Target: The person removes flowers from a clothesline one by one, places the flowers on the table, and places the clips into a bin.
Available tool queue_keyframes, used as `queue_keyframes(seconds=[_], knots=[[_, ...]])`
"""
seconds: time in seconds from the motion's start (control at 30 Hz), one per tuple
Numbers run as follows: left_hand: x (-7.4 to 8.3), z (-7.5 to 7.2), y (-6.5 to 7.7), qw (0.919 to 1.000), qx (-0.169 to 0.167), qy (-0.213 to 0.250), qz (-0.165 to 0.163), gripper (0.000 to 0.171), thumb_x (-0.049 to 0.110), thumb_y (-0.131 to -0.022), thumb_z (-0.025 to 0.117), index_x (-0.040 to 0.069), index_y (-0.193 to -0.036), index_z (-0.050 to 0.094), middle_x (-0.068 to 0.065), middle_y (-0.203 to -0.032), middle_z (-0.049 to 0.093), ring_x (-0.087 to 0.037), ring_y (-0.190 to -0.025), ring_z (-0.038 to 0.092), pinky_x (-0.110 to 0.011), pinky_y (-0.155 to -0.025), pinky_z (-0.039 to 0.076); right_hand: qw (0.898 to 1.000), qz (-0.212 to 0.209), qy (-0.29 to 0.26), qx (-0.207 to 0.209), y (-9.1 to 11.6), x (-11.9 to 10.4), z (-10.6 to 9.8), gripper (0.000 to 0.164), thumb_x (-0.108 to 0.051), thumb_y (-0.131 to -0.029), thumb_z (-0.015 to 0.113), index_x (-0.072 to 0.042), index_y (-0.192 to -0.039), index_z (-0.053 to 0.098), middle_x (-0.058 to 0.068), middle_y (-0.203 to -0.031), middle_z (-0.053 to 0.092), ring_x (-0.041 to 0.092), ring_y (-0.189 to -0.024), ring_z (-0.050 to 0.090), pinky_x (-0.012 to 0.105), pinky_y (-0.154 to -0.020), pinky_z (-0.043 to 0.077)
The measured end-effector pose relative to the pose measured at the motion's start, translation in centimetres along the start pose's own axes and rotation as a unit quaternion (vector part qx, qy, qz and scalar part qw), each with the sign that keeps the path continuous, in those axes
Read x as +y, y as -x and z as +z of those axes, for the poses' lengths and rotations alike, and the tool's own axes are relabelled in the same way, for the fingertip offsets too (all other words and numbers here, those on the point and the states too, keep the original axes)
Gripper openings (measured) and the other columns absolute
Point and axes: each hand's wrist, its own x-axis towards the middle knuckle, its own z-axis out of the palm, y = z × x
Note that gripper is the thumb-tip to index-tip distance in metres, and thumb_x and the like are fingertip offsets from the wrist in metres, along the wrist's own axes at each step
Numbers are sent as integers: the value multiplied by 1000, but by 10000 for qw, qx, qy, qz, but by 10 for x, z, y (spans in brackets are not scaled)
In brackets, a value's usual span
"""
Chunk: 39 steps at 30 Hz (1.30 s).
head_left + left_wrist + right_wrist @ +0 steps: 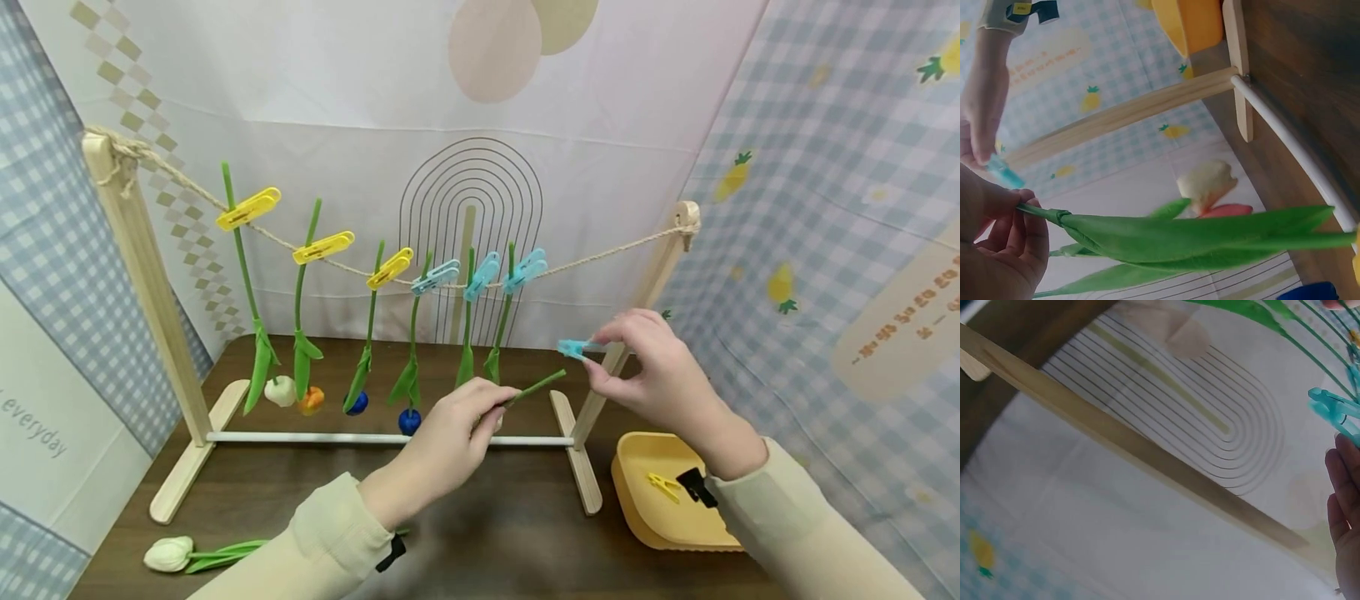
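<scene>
cream cuffs sit nearest, and beside the left sleeve [330,529] a white tulip [168,554] lies on the brown counter [255,487], bloom to the left, leaves running right toward the arm. over to the right, a yellow bowl [626,500] holds a yellow peg [663,486].

next come the hands, both narrow. the left hand [450,433] pinches a green stem [538,386]; the right hand [652,367] pinches a blue peg [573,348] by its handles. how far the peg's mouth is parted, i cannot tell.

the relation that counts, i'd judge, is stem tip to peg. in the head view the tip sits just below the peg, apart from it, though the depth between them is hard to read. the right hand is nearer that free tip; the left holds the stem lower down. its long axis slants up and rightward at a shallow tilt, the tip pointing toward the right hand. the leaves [1191,237] run the opposite way, toward the white bar [300,437]; the bloom isn't clearly in sight. the peg lies nearly level, nose to the left.

farther back, a rope [600,252] sags between two wooden posts [153,292], carrying six stems, blooms down where they show, under three yellow pegs [323,247] and three blue ones [525,271]. its bare run lies beyond and above the held peg, short of the right post.
</scene>
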Motion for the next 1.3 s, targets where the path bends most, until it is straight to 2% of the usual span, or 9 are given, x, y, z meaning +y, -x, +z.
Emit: queue_keyframes(seconds=[0.2, 0.37, 0.53, 0.73, 0.93, 1.0, 1.07, 1.17, 1.3], knots=[[-4, -2, 14, 9976, -343, -537, 282, 28, 3, -97, 57, 9, -124, 64, 0, -108, 61, -7, -86, 57, -19, -73, 50, 9984, 473, -34, -302, 29, 2, 7, 21, -23, -84, 61, -3, -92, 63, 0, -88, 63, 20, -81, 56, 37, -91, 38], [-10, -5, 25, 9921, -692, -957, 421, 28, 1, -96, 57, 9, -121, 66, 0, -106, 62, -11, -96, 59, -23, -81, 50, 9969, 679, -8, -389, 50, 4, 11, 19, -22, -83, 61, -5, -91, 63, 0, -87, 62, 18, -81, 56, 33, -86, 39], [-17, -7, 39, 9824, -868, -1513, 676, 30, -2, -94, 58, 9, -120, 67, 0, -104, 62, -13, -93, 59, -25, -79, 50, 9953, 905, 120, -311, 75, 8, 13, 21, -25, -83, 59, -6, -92, 63, -2, -88, 63, 17, -83, 56, 26, -82, 40], [-29, -10, 57, 9684, -952, -2017, 1115, 34, -10, -84, 64, 6, -113, 70, -1, -96, 61, -15, -86, 58, -28, -78, 50, 9824, 1730, 397, -581, 108, 10, 5, 23, -16, -77, 69, -7, -98, 64, -4, -92, 64, 17, -91, 57, 21, -79, 42], [-38, -19, 77, 9542, -1374, -2468, 982, 45, -17, -73, 69, 6, -112, 69, 0, -92, 56, -13, -78, 50, -25, -69, 46, 9713, 2199, 602, -671, 136, 12, 0, 36, -4, -75, 74, -10, -110, 69, -2, -98, 67, 16, -93, 57, 22, -78, 44], [-41, -22, 84, 9465, -1590, -2663, 888, 44, -15, -72, 70, 7, -111, 69, 1, -91, 55, -13, -77, 48, -25, -69, 46, 9632, 2469, 696, -806, 144, 13, -2, 35, -4, -77, 74, -13, -111, 70, -4, -99, 67, 15, -93, 58, 25, -77, 46], [-45, -24, 90, 9390, -1841, -2805, 756, 39, -12, -76, 69, 8, -109, 70, 2, -89, 54, -12, -76, 47, -26, -69, 46, 9519, 2789, 787, -996, 152, 14, -4, 31, -6, -81, 74, -14, -110, 71, -6, -99, 67, 16, -93, 59, 31, -76, 49], [-51, -27, 99, 9303, -2130, -2933, 559, 31, -9, -79, 68, 10, -103, 71, 4, -83, 51, -12, -72, 46, -26, -66, 45, 9288, 3362, 726, -1381, 163, 16, -6, 23, -12, -86, 71, -12, -109, 71, -3, -100, 67, 21, -94, 62, 42, -74, 52], [-58, -30, 111, 9291, -2270, -2906, 291, 25, -8, -78, 69, 11, -94, 72, 6, -80, 52, -11, -70, 47, -26, -62, 45, 8886, 4095, 511, -2003, 178, 22, -7, 24, -24, -92, 67, -9, -111, 70, 2, -103, 67, 25, -91, 65, 42, -69, 53]])
